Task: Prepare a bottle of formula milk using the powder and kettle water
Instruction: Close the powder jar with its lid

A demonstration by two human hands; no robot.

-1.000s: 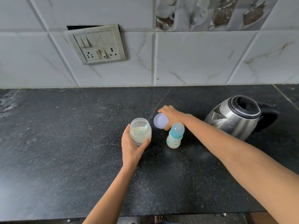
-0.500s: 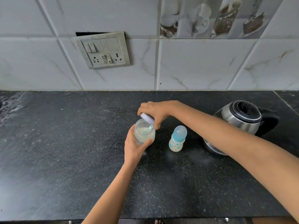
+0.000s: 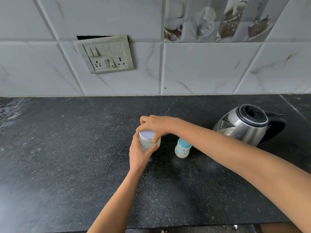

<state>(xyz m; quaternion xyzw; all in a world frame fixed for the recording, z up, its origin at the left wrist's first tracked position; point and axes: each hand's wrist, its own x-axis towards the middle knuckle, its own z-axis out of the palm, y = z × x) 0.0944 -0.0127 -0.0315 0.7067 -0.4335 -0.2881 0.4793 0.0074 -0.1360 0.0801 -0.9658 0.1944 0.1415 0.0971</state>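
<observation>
The step in hand looks like work on the powder jar's lid, though a single view cannot say whether it is being screwed on or off. The left hand (image 3: 139, 155) holds the clear powder jar (image 3: 149, 144) near the middle of the dark surface (image 3: 67, 165), its fingers (image 3: 153, 148) clamped round the glass wall. The right hand (image 3: 154, 126) comes over from 3 o'clock, its fingers (image 3: 155, 137) curled down and pinching the rim of the white lid (image 3: 146, 135), which sits flat on the jar's mouth. The baby bottle (image 3: 182, 149) stands upright just beside the jar at its 3 o'clock (blue cap on, contents unreadable), partly under the right forearm. The steel kettle (image 3: 244, 126) sits well apart at 2 o'clock. The next move likely calls for a firm counter-hold on the jar while the lid turns squarely.
</observation>
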